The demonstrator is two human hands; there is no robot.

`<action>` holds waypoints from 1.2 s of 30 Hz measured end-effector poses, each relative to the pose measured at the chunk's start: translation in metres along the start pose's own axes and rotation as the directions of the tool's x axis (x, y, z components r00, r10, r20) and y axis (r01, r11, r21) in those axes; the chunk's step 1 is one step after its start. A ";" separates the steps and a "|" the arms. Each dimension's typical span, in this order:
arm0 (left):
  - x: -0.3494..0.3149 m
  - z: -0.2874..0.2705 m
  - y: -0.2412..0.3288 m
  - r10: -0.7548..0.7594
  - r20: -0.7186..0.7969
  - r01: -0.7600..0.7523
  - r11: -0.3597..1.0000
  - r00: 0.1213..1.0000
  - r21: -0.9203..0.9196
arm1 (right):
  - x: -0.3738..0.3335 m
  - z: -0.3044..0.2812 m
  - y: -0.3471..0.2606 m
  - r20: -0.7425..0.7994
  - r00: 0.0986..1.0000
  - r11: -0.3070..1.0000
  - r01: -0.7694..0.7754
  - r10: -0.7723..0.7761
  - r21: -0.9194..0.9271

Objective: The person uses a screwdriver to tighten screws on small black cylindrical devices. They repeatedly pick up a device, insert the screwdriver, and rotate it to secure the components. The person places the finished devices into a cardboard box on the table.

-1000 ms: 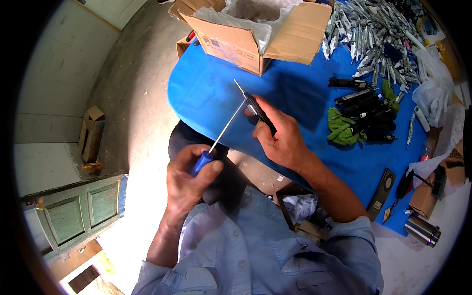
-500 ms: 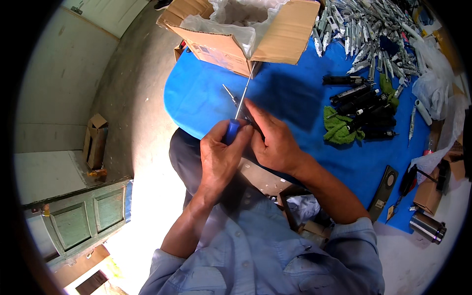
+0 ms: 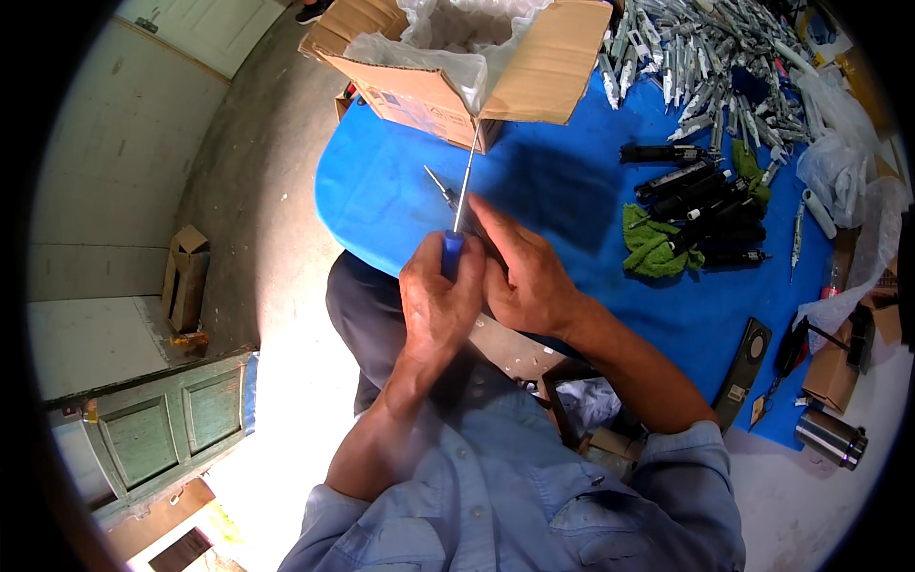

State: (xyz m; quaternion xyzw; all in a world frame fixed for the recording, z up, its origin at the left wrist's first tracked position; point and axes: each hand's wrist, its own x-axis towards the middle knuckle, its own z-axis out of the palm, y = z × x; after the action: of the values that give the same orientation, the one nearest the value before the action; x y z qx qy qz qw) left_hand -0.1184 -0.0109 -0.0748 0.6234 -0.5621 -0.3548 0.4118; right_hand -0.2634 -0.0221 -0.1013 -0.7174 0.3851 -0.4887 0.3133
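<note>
Brought up beside the right hand (image 3: 529,276), the left hand (image 3: 434,300) is wrapped around a screwdriver (image 3: 453,250), its shaft now swung to twelve o'clock. By the right hand a slim tool (image 3: 448,194) is clasped, mostly hidden, tip at eleven. Repositioning seems in hand; a steady hold is called for. Forward room is limited by an open box (image 3: 405,95) at twelve; metal pieces (image 3: 701,81) are heaped at two, a green cloth (image 3: 651,252) at three.
</note>
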 end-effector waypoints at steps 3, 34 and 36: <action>0.001 -0.001 -0.001 0.015 -0.009 -0.014 1.000 1.000 0.027 | 0.001 -0.002 -0.002 0.009 0.999 0.995 -0.045 0.044 0.088; 0.053 -0.101 0.071 0.229 -0.061 -0.230 0.973 0.971 -0.006 | 0.018 -0.028 0.000 0.357 0.811 0.464 -0.566 0.463 0.681; 0.078 -0.114 0.097 0.275 -0.014 -0.272 0.956 0.961 0.109 | 0.018 -0.026 -0.001 0.371 0.799 0.439 -0.579 0.473 0.687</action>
State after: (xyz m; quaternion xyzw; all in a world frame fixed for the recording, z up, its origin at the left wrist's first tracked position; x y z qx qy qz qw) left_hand -0.0454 -0.0777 0.0622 0.5659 -0.6548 -0.2550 0.4312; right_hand -0.2835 -0.0387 -0.0834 -0.3831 0.3200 -0.4368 0.7483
